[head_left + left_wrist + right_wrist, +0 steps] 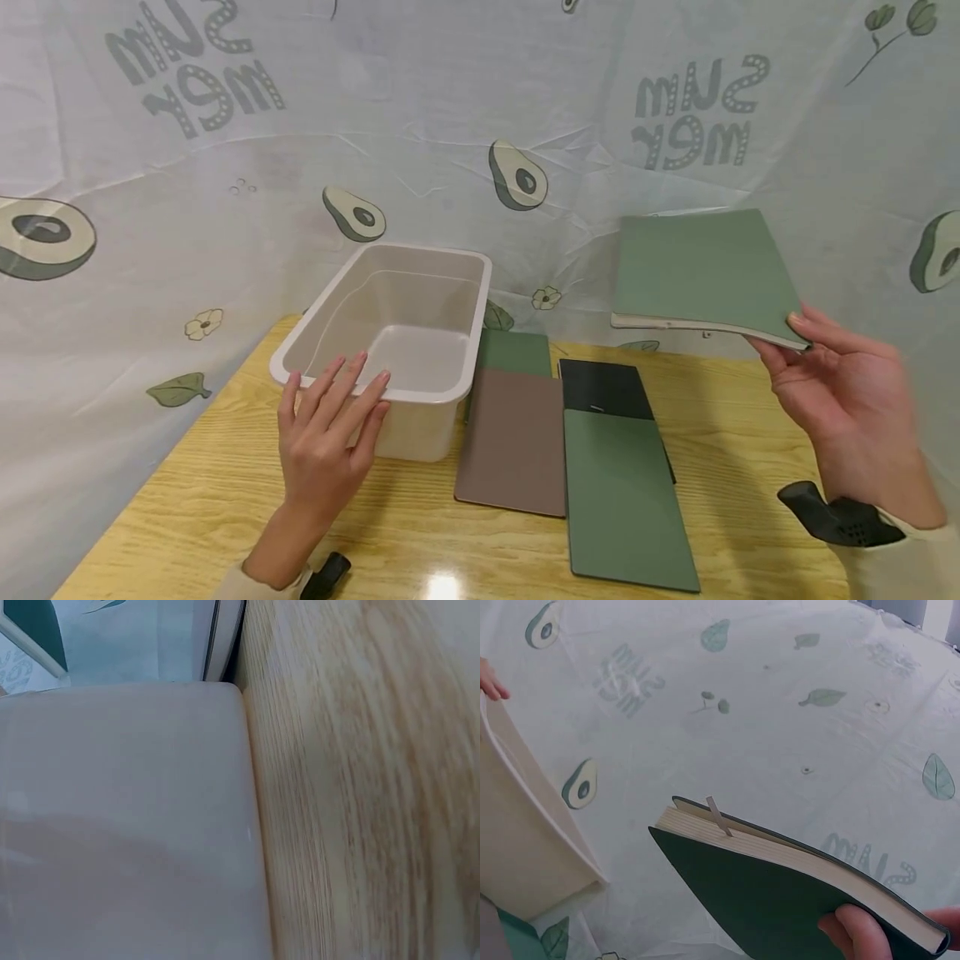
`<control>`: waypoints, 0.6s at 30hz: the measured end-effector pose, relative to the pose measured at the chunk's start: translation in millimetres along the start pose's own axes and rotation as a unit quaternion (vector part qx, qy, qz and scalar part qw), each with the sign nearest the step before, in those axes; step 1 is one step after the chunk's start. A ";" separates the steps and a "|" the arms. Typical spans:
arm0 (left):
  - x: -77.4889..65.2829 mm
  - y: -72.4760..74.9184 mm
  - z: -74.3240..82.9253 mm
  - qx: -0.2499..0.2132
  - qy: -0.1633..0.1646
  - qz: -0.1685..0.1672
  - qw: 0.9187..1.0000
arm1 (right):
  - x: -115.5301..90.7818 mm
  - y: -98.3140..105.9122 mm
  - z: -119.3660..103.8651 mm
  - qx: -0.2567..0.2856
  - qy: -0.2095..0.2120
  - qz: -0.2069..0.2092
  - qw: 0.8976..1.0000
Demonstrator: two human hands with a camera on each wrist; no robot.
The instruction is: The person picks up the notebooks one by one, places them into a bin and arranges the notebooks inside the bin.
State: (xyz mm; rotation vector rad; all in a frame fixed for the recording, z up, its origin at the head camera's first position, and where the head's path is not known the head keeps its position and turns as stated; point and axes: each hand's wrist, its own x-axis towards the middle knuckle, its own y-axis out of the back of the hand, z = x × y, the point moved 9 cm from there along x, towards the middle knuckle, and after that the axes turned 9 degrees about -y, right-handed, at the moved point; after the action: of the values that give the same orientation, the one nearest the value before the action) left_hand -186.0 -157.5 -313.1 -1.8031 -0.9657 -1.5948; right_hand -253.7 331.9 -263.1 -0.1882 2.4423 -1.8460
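My right hand (847,383) pinches a green notebook (697,262) by its near right corner, thumb on top, holding it up above the table. In the right wrist view, the notebook's (735,892) cream page edges show, with a short pale ribbon sticking out. My left hand (326,425) rests on the near rim of a whitish plastic bin (420,425), its fingers spread and fairly straight over the edge. The bin's visible inside holds nothing. Only the bin's outer wall (127,825) fills the left wrist view; the left hand is hidden there.
Right of the bin lie a brown notebook (513,442) over a green one (517,352), and another green notebook (622,500) over a black one (603,387). They lie on a wood-grain table (210,467). A printed white curtain (435,108) hangs behind.
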 end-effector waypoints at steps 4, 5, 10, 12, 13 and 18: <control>-0.8 0.9 -1.1 0.003 0.007 0.005 1.000 | 3.7 -6.5 5.8 0.004 -0.005 0.003 1.000; -0.8 1.1 -1.2 0.002 0.007 0.005 1.000 | 4.7 -8.2 7.4 0.009 -0.008 0.005 1.000; -0.8 0.7 -1.3 0.000 0.012 0.003 1.000 | 9.6 -16.2 17.7 0.020 -0.020 0.012 1.000; -0.9 0.1 -1.1 -0.003 0.015 0.001 1.000 | 11.3 -18.7 22.3 0.017 -0.024 0.013 0.999; -1.0 -0.4 -0.8 -0.004 0.016 0.000 1.000 | 12.3 -20.0 24.8 0.017 -0.027 0.013 0.999; -1.3 -0.7 -0.1 -0.011 0.019 0.004 1.000 | 18.3 -26.7 40.3 0.013 -0.039 0.007 0.999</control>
State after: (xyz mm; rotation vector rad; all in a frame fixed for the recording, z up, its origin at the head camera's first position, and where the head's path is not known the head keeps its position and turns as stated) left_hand -186.7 -157.4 -314.5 -1.7822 -0.9263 -1.6350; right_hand -265.0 283.8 -248.2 -0.2364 2.3618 -1.8281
